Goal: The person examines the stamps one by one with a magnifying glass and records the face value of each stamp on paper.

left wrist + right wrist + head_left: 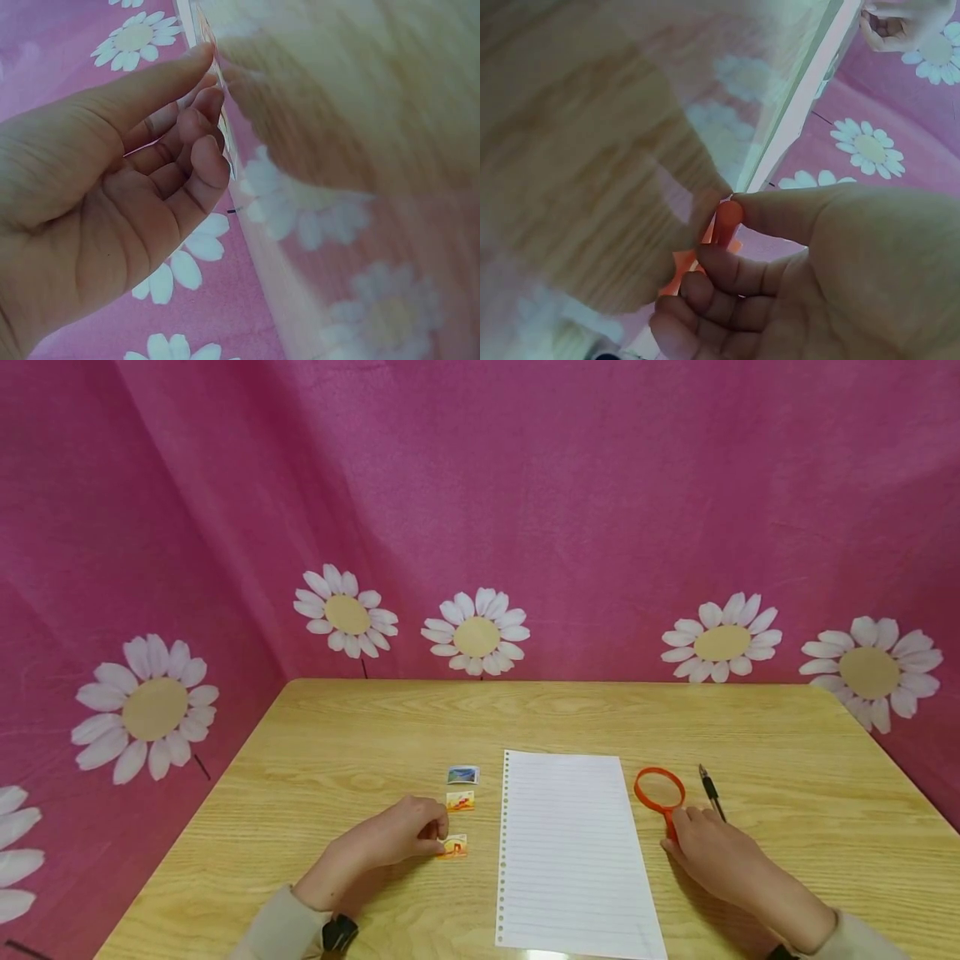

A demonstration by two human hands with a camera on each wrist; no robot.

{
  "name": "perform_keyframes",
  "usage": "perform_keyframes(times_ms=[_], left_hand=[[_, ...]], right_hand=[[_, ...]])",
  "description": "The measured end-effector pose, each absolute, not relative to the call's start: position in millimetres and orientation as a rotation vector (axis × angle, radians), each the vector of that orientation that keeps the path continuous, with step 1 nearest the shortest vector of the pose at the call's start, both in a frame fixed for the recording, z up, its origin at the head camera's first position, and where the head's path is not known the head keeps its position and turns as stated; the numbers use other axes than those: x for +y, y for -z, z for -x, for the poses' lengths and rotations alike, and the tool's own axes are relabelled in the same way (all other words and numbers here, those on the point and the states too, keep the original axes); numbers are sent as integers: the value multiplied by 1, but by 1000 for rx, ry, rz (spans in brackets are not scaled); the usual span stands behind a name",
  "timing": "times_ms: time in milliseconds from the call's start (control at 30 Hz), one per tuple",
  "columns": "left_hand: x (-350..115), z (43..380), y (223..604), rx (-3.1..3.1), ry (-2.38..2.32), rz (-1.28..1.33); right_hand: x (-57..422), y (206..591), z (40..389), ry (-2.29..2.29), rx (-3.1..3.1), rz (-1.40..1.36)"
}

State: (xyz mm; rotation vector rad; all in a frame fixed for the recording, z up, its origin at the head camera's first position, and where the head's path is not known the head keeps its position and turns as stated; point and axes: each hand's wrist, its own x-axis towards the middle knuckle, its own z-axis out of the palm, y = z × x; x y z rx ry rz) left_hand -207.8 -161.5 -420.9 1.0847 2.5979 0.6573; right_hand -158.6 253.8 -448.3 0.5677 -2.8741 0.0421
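Observation:
My left hand (401, 833) rests on the table left of the stamps, its thumb tip at the left edge of the nearest yellow-and-red stamp (455, 846). Its other fingers bend loosely, as the left wrist view also shows. Beyond it lie another yellow-and-orange stamp (460, 801) and a blue-green one (463, 775), in a column. On the right, my right hand (716, 856) pinches the handle (727, 221) of a red magnifying glass (658, 769) between thumb and fingers. The lens lies flat over the wood, pointing away from me.
Between the hands lies a sheet of lined paper (573, 852) with punched holes along its left side. A black pen (708, 785) lies right of the lens, partly behind the right hand. The wooden table (360, 727) meets a pink curtain (555, 510) with white daisies.

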Motion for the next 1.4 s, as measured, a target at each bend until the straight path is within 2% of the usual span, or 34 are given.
perform_keyframes(times_ms=[200, 700, 1400], left_hand=[[-161, 207, 420, 2610, -646, -1090], [-161, 206, 422, 2620, -641, -1100], [-160, 205, 421, 2645, -620, -1082]], right_hand=[[255, 446, 162, -192, -2983, -546], [259, 438, 168, -484, -3039, -212], [270, 432, 167, -512, -3029, -218]])
